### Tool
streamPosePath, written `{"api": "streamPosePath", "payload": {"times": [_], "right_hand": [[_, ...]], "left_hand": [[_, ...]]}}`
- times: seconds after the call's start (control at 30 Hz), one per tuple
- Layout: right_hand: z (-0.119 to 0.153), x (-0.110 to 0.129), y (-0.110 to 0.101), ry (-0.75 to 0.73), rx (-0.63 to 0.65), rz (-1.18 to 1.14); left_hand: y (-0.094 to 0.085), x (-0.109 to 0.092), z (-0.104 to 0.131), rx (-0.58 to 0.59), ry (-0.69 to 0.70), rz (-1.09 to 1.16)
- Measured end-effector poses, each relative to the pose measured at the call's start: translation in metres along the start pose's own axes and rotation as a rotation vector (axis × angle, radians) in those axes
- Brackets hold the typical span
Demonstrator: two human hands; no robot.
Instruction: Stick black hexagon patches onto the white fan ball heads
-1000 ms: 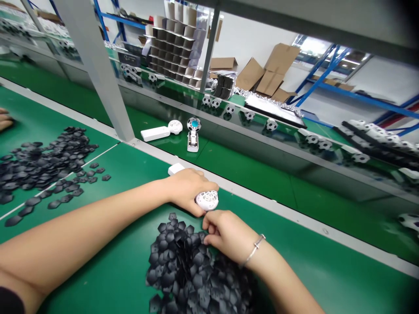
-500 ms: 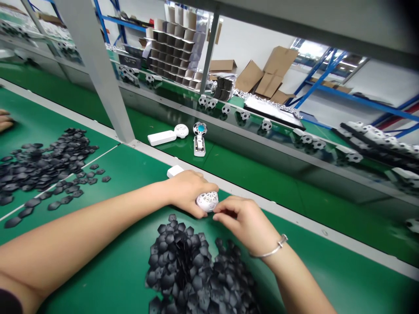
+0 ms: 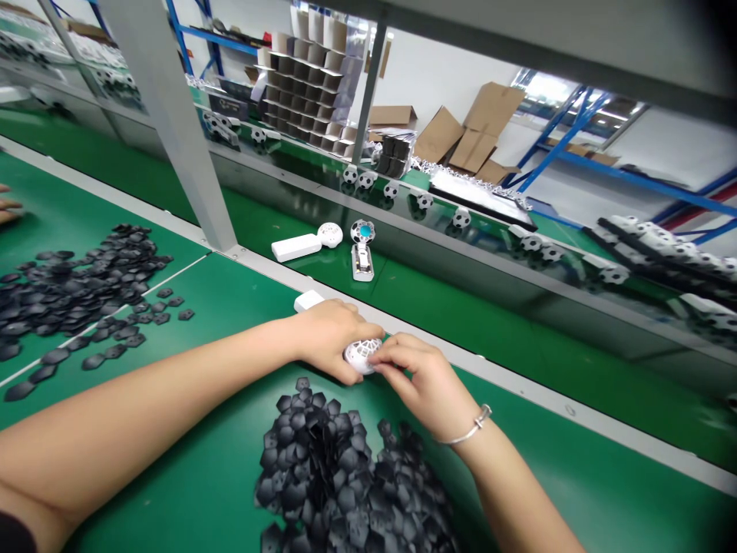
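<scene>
My left hand (image 3: 328,336) grips a white hand-held fan (image 3: 358,353) by its handle, whose white end (image 3: 308,300) sticks out behind my knuckles. The fan's round lattice head lies on the green table. My right hand (image 3: 420,380) presses its fingertips onto that head; a small piece between them is hidden from me. A heap of black pentagon pieces (image 3: 345,476) lies just in front of both hands.
A second pile of black pieces (image 3: 69,284) lies at left, near another person's fingers (image 3: 8,207). Beyond a grey rail, the conveyor carries a white fan (image 3: 305,243) and an opened fan with a blue centre (image 3: 362,250). A grey post (image 3: 173,138) rises at left.
My right hand rose from the black heap and moved to the fan's head, where its fingers now press. The two fans on the conveyor drifted to the right.
</scene>
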State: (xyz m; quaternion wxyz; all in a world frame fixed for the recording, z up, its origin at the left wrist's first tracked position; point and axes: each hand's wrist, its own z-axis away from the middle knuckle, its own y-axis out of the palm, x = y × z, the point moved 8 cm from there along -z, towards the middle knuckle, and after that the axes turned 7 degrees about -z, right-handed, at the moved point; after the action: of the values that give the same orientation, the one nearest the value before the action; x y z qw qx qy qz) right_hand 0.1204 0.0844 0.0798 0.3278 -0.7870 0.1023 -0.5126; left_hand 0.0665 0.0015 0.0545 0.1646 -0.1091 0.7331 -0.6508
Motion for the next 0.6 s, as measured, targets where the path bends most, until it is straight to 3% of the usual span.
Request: {"api": "streamPosePath", "payload": {"times": [0.13, 0.33, 0.53, 0.6], "right_hand": [[0.000, 0.005, 0.003, -0.103, 0.022, 0.028], [0.002, 0.016, 0.011, -0.144, 0.073, 0.265], [0.001, 0.003, 0.004, 0.080, 0.046, 0.371], [0.003, -0.004, 0.003, 0.205, 0.117, 0.414]], "left_hand": [[0.001, 0.000, 0.000, -0.009, -0.015, -0.015], [0.001, 0.000, -0.001, 0.000, -0.016, -0.017], [-0.004, -0.003, -0.001, -0.042, -0.018, -0.040], [-0.004, -0.003, 0.000, -0.047, -0.018, -0.033]]}}
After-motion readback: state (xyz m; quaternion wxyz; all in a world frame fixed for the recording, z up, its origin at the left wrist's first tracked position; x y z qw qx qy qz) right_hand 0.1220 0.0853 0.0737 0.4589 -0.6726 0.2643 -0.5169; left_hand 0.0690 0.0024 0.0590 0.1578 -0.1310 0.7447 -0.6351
